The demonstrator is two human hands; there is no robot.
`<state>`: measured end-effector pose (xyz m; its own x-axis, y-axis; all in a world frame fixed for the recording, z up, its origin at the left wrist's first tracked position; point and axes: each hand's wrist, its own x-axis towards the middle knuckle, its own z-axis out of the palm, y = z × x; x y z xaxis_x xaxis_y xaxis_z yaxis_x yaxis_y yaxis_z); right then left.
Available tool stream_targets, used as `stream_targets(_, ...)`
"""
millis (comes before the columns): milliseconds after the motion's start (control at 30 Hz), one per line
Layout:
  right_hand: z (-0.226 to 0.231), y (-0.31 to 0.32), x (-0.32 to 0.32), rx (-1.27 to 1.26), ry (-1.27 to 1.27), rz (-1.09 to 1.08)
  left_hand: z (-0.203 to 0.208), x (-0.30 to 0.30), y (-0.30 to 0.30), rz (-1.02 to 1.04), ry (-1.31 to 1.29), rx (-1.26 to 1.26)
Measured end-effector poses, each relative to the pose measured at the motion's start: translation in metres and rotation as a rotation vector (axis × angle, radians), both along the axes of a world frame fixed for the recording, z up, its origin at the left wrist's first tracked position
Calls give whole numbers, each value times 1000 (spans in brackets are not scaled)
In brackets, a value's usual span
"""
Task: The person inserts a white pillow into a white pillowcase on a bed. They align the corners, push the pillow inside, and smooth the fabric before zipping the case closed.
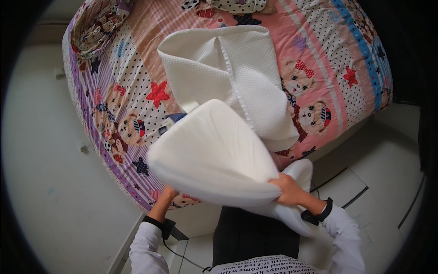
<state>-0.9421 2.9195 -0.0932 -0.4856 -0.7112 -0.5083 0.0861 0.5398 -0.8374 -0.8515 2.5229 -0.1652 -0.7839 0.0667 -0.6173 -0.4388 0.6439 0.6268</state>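
A thick white foam pillow (214, 160) is tilted in front of me over the near edge of the bed, creased towards its right end. My right hand (289, 189) is closed around that bunched end, and part of the white bulk hangs down beside and below it. At the lower left, my left hand (169, 192) grips the pillow from beneath; its fingers are mostly hidden. Beyond the pillow, a white textured pillowcase (260, 77) lies loosely folded on the bed, partly covered by the pillow. A small dark blue piece (175, 117) shows beside the pillow's far left edge.
The bed carries a colourful bedspread (315, 45) with bears, stars, dots and stripes. Bunched patterned fabric (98, 29) lies at its far left corner. A pale wall (36, 137) is on the left, and light floor tiles (360, 192) with dark strips on the right.
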Motion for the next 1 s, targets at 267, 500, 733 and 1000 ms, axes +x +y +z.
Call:
stream_targets(267,39,65,3,228,62,-265,-47,-75,46,-126,415,51)
stream_targets(500,40,77,-10,270,-89,-515,-68,-100,154,-370,590,-137)
stream_targets(733,26,78,-7,233,-187,-643,-56,-55,114,-164,610,-110)
stream_targets(1000,40,61,-10,112,43,-458,-32,60,43,-13,294,-197)
